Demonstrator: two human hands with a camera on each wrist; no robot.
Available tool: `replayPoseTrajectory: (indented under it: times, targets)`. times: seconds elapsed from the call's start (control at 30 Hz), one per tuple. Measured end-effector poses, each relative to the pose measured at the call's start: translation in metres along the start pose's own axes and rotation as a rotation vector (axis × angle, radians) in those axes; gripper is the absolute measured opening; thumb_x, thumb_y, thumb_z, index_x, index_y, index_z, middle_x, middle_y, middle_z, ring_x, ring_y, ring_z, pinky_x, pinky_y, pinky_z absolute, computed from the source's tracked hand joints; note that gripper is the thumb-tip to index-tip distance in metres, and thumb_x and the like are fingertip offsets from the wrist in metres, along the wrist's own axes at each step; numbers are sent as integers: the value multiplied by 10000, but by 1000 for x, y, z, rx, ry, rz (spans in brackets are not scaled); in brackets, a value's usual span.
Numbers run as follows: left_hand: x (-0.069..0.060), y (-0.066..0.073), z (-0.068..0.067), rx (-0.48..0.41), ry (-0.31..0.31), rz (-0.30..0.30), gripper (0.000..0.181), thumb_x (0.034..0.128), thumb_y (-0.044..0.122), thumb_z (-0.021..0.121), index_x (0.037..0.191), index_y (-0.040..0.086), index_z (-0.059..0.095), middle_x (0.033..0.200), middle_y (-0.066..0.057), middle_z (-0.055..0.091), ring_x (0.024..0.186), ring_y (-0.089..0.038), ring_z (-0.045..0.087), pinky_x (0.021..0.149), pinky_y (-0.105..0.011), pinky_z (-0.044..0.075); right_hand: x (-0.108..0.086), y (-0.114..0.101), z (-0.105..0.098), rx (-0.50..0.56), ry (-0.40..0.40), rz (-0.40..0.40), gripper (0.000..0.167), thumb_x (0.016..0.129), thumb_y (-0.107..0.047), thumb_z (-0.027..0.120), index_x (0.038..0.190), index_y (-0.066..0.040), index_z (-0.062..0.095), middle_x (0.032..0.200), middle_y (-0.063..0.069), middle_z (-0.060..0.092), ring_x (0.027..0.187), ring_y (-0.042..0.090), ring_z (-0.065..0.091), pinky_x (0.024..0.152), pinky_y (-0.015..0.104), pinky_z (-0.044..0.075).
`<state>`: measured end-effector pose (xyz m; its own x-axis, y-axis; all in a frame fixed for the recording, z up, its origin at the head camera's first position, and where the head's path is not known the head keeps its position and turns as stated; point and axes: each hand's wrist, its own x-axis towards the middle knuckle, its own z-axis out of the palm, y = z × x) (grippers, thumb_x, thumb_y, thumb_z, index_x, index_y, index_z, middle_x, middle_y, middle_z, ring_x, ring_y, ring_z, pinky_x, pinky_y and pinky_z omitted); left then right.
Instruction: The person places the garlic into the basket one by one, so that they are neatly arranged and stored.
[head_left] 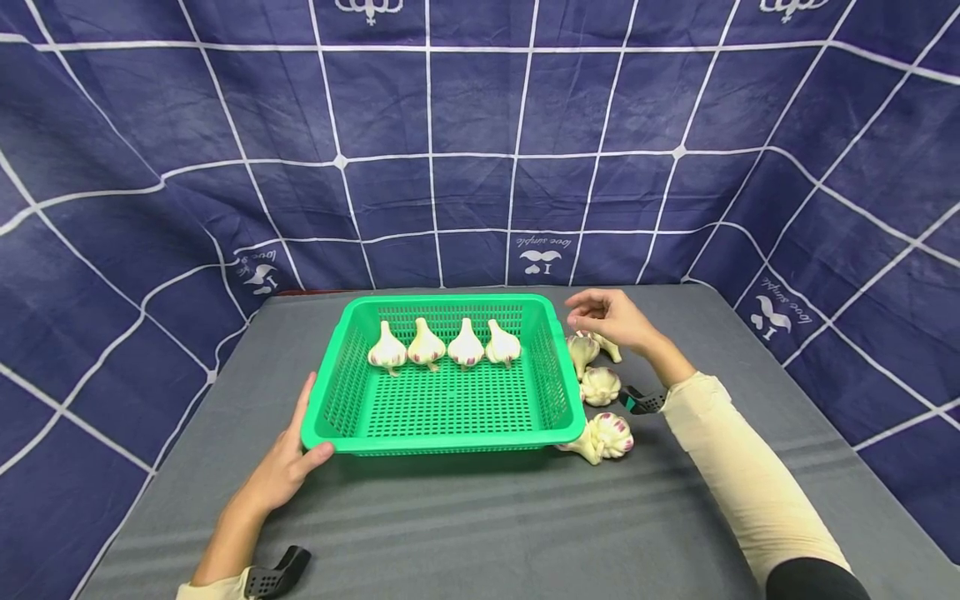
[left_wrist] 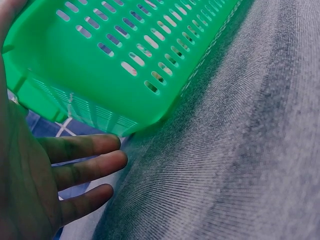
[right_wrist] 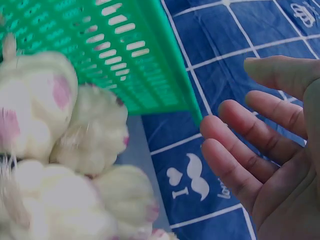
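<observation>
A green plastic basket [head_left: 450, 442] with slotted walls sits on the grey surface. Four-sided and shallow, it holds several garlic bulbs [head_left: 465, 346] in a row near its back wall, stems pointing away. My left hand [head_left: 281, 467] rests at the basket's front left corner, its thumb by the rim; in the left wrist view three fingers [left_wrist: 90, 169] stretch out straight beside the corner. Beyond the basket's right wall, my right hand [head_left: 611, 317] hovers with loosely bent fingers and holds nothing. Below and beside it lie several more garlic bulbs [head_left: 600, 387], also seen close up as pale garlic [right_wrist: 35, 105].
Grey cloth [head_left: 465, 525] covers the table. A blue curtain [head_left: 480, 108] with white grid lines rises behind and at both sides. The loose garlic lies close against the basket's right wall. Black wrist devices [head_left: 277, 573] show at both wrists.
</observation>
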<state>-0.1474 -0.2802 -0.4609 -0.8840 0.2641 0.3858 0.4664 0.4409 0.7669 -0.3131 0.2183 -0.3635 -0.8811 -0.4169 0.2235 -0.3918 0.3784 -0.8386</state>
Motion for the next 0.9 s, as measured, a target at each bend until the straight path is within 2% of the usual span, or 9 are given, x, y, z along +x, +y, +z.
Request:
replayPoseTrajectory:
  times: [0.13,0.27,0.43,0.63,0.9]
  targets:
    - [0,-1,0,-1,-1,0,940,915,200,608,1601,158,-32,1573,-298,184,1332,88,243,1010,-76,198,-3,6,-5,-19,11,29,328,916,-50,687,1201,101,626,970,200,678,810,285,675,739,410,552]
    - [0,-2,0,-3,-1,2,942,912,190,609,1601,154,-34,1573,-301,181,1334,88,242,1014,-76,194,-6,14,-11,-52,28,56,356,920,-84,696,1225,85,624,1011,205,677,873,316,668,747,358,539]
    - [0,-3,0,-9,0,8,943,913,183,608,1601,169,-37,1574,-301,177,1337,87,244,1018,-77,194,-8,24,-18,-141,65,66,329,916,-96,703,1202,56,646,999,172,691,868,238,648,732,273,504]
    - [0,-3,0,-9,2,9,937,919,193,604,1600,151,-38,1581,-293,161,1348,82,229,1024,-80,187,-8,41,-24,-215,150,63,266,898,-67,710,1128,62,667,960,185,689,845,192,625,727,224,476]
    - [0,-3,1,-4,2,6,925,928,219,598,1598,126,-32,1580,-290,168,1343,85,234,1016,-77,193,-15,61,-31,-260,247,135,241,887,-101,732,1064,56,686,928,172,690,787,132,604,679,184,456]
